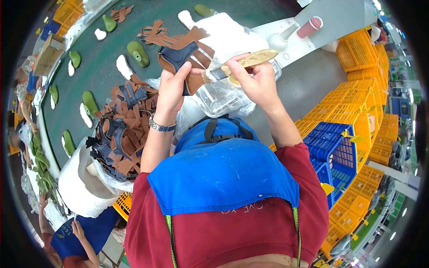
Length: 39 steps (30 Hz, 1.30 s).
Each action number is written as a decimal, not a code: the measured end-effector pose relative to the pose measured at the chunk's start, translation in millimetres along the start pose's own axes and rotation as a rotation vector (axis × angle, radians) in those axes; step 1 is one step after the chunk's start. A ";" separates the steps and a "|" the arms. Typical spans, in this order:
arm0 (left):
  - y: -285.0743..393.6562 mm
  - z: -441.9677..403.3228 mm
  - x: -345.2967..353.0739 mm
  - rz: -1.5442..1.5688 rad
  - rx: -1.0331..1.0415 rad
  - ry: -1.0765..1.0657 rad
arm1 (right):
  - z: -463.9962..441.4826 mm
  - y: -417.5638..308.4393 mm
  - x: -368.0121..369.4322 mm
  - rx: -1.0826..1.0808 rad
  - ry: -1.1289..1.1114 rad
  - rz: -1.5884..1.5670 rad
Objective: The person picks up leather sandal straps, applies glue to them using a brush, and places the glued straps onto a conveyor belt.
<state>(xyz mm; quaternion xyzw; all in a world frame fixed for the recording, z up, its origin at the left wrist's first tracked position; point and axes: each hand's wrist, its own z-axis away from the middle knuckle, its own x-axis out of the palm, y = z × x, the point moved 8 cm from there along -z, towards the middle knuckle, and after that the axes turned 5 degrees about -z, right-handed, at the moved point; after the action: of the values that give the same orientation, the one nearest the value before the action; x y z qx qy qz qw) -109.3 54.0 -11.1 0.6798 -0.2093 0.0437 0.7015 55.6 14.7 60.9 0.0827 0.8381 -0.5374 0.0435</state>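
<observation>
My left hand (171, 91) pinches a sandal upper (178, 54), made of brown and navy straps, between thumb and fingers and holds it raised. My right hand (260, 85) grips a flat brush (255, 59) by its wooden handle. The white-coated bristles meet the brown lower part of the upper, close to my left fingers. Beneath both hands is a clear plastic-covered container (219, 99), its inside partly hidden. More brown and navy uppers (123, 134) are heaped beside my left forearm.
A green conveyor belt (67, 114) carries green shoe lasts (138, 53) and white soles (124, 67). A white bucket (80, 183) stands at left. A red cup (309, 27) sits at upper right. Yellow crates (344, 105) and a blue crate (346, 163) line the right. A co-worker (82, 234) is lower left.
</observation>
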 end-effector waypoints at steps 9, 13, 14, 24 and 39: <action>1.9 -2.5 -8.2 -0.055 0.087 0.026 | -1.7 -12.8 -7.5 -0.045 0.082 0.016; 10.9 1.8 -3.1 -0.014 0.090 0.051 | -1.6 -6.4 -0.1 -0.004 0.060 -0.079; 10.5 1.6 -5.0 -0.026 0.086 0.050 | -2.2 1.8 -0.1 0.002 0.051 0.013; 25.4 11.3 2.9 -0.294 0.138 0.045 | -26.9 -10.8 -2.3 -0.051 0.143 -0.412; 102.3 49.9 37.5 -1.539 0.962 0.427 | -31.3 -38.7 46.4 -0.415 0.053 -0.150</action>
<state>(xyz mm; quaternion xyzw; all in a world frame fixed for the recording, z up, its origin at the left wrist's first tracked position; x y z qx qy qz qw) -122.3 4.5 97.2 0.8265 0.4729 -0.2272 0.2042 3.3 31.5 101.0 0.0237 0.9354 -0.3527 -0.0026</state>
